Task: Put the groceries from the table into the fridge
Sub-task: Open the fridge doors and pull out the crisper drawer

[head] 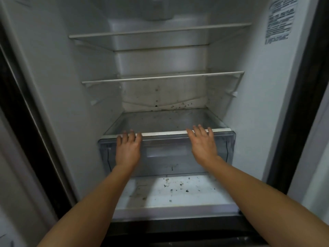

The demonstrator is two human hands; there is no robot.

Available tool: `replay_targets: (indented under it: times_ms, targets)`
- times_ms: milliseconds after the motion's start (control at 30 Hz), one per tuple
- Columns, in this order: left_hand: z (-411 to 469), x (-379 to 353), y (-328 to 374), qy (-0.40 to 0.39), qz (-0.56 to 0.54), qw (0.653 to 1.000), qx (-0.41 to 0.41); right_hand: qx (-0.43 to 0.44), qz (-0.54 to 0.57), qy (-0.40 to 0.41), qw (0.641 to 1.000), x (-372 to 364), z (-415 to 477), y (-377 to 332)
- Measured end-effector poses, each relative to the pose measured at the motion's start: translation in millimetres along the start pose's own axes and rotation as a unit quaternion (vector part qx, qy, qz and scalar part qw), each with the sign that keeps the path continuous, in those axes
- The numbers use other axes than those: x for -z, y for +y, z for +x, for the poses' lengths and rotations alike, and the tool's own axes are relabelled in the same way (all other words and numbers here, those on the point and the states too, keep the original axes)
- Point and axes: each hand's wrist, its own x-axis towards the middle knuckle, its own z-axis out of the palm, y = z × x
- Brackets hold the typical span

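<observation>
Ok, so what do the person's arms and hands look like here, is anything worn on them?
Both forearms are bare up to the frame's edge: no sleeves or gloves. The left hand and right hand show no visible rings, watch or bracelets. Nails look short and unpainted, though blur limits detail.

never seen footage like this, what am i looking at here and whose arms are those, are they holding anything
There is one picture, taken by a wide-angle camera worn on a person's head, looking forward and down. The bare arms are that person's own; no machine is involved. They face an open fridge with two upper shelves, both bare. The left hand and right hand rest on the front edge of the lowest glass shelf, above a clear drawer. Neither hand carries anything, and no groceries are in view. Dark specks dirty the back wall and the fridge floor.
</observation>
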Motion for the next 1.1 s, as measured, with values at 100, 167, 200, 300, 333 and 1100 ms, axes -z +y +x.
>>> replay_targets:
  times_ms: [100, 167, 200, 300, 333, 1100]
  targets:
    - [-19, 17, -2, 0.010, -0.014, 1.000, -0.006, 0.002, -0.002, 0.031, 1.000, 17, -16, -5]
    - [-34, 34, -6, 0.011, -0.026, 1.000, -0.012, -0.004, -0.008, 0.043, 0.999, 33, -29, -10]
    - [-42, 42, -8, 0.012, -0.029, 0.999, -0.017, -0.010, -0.013, 0.047, 0.999, 42, -35, -12]
    - [-67, 61, -12, 0.026, -0.035, 0.998, -0.037, -0.026, -0.028, 0.045, 0.998, 65, -58, -20]
    - [-76, 66, -14, 0.036, -0.037, 0.998, -0.041, -0.029, -0.033, 0.044, 0.998, 72, -67, -23]
    - [-203, 134, -23, -0.022, -0.124, 0.990, -0.063, -0.015, 0.030, -0.034, 0.999, 155, -168, -49]
